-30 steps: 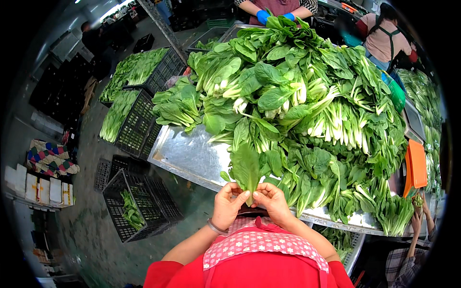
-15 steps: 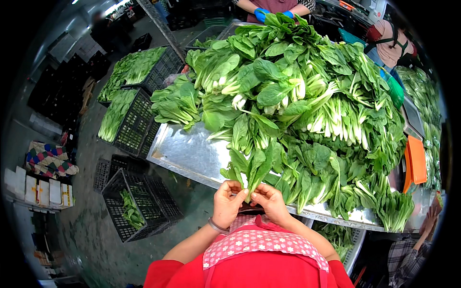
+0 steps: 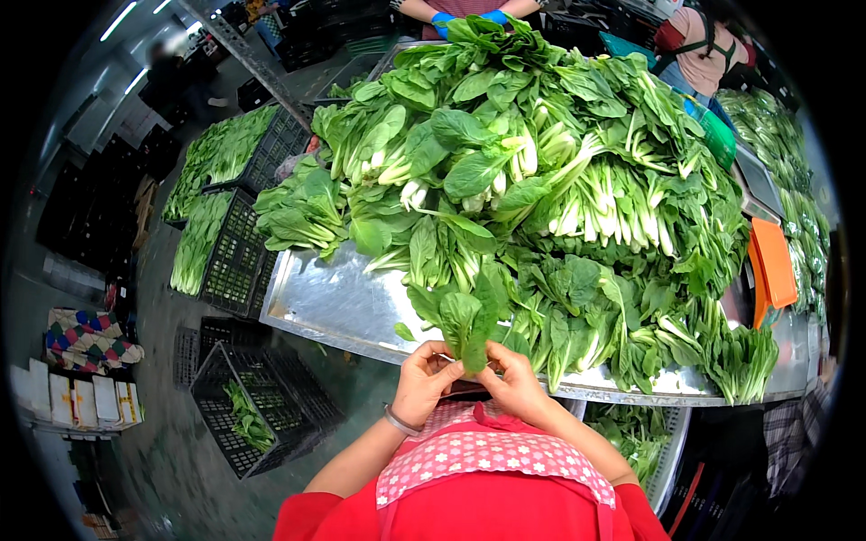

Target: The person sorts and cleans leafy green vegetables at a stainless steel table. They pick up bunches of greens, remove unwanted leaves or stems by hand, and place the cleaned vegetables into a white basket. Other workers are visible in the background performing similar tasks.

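Observation:
In front of my apron, at the near edge of the metal table [image 3: 334,298], I hold a small bok choy plant [image 3: 463,320] with its broad green leaves pointing away from me. My left hand [image 3: 422,380] and my right hand [image 3: 516,380] pinch its stem end from both sides, fingertips close together. The very base is partly hidden by my fingers. Just beyond lies a large heap of bok choy [image 3: 550,189], pale stems and dark leaves piled in loose bunches. One loose leaf [image 3: 404,332] is at the table edge, left of my hands.
On the floor at left stands a black crate [image 3: 212,410] holding some leaves. Behind it are black crates [image 3: 230,257] filled with greens. An orange plastic container [image 3: 771,275] sits at the table's right. A person with blue gloves [image 3: 442,22] stands across; another person [image 3: 704,54] is far right.
A loose leaf now shows at the table edge left of my hands. The held plant's leaves have turned a little between my fingers. The whole view has shifted slightly.

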Available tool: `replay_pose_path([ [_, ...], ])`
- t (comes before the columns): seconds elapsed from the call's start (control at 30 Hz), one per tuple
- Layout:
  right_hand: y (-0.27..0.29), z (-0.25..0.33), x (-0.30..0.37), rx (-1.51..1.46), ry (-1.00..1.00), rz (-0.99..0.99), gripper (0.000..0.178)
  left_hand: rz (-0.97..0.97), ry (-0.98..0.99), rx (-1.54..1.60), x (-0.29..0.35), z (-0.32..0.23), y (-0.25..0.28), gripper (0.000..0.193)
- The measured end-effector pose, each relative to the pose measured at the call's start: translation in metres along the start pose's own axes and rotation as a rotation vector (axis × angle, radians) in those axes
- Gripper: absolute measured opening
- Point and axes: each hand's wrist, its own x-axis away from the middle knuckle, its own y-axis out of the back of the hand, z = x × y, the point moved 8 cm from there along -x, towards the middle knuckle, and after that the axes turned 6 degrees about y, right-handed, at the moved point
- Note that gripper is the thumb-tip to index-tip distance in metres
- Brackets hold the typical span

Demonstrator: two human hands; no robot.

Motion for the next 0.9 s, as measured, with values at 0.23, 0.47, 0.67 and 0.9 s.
replay_pose_path([
  [0.23,0.012,-0.012,0.007,0.171,-0.094,-0.039,0.031,-0.02,-0.03,-0.045,-0.006,-0.002,-0.015,0.019],
  [0.47,0.018,-0.043,0.017,-0.412,-0.27,-0.199,0.025,-0.063,0.01,0.029,-0.011,-0.005,-0.029,0.016],
  [0.67,0.025,-0.028,0.017,-0.145,-0.122,-0.254,0.025,-0.049,0.074,-0.113,-0.016,0.011,-0.028,0.019],
  [0.9,0.027,-0.044,0.019,-0.348,-0.167,-0.281,0.023,-0.126,0.039,-0.095,-0.016,0.005,-0.033,0.018],
])
